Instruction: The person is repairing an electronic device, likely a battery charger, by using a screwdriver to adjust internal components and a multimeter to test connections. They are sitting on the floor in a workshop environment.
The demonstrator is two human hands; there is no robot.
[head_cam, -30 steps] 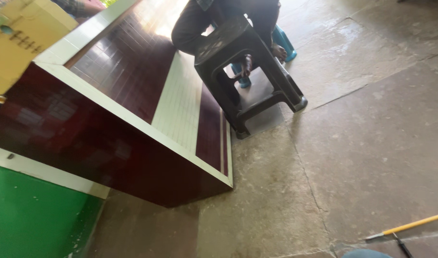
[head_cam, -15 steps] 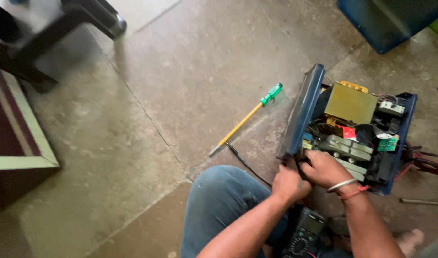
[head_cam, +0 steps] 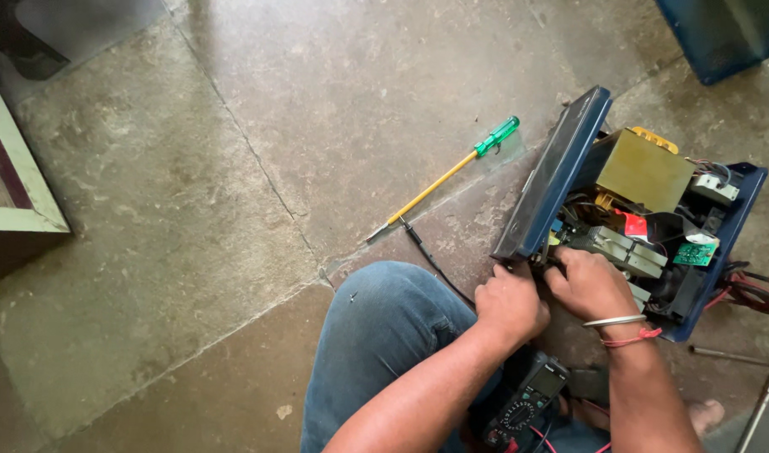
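Observation:
An opened blue metal electrical unit [head_cam: 560, 172] lies on the stone floor, showing a yellow-wrapped transformer [head_cam: 644, 168], circuit boards and wires. My left hand [head_cam: 510, 302] rests with curled fingers at the near corner of the blue case. My right hand [head_cam: 590, 281], with a bangle and red thread on the wrist, reaches into the unit among the components; what its fingers grip is hidden. A multimeter [head_cam: 531, 403] lies by my knee.
A long screwdriver [head_cam: 451, 176] with a green handle and yellow shaft lies on the floor left of the unit, beside a thin black lead [head_cam: 435, 264]. A dark red panel with a pale frame [head_cam: 15, 189] sits at the left edge. Metal rods [head_cam: 758, 394] lie lower right.
The view swung from the panel and stool down to the floor and the opened unit, then came closer. Both hands stay at the unit's near corner.

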